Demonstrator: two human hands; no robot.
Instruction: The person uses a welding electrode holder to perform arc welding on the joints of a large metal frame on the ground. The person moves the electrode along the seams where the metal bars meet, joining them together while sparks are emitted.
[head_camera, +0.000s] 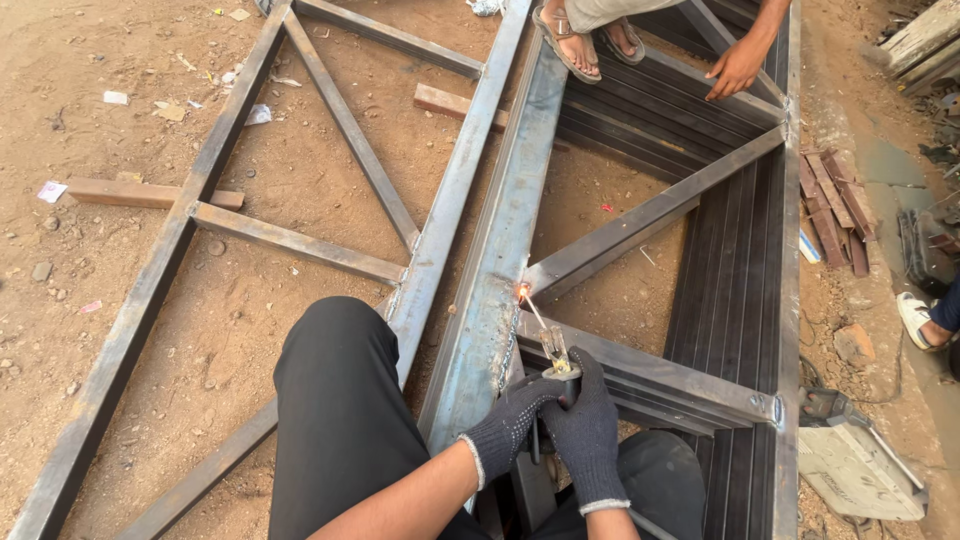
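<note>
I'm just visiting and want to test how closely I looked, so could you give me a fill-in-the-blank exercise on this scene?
1. Both hands, the left hand and the right hand, wear dark knitted ____.
2. Together they hold an electrode holder whose rod tip glows against the metal ____.
3. The frame lies on sandy ____.
4. Another person's foot wears a ____.

Missing words: gloves; frame; ground; sandal
</note>
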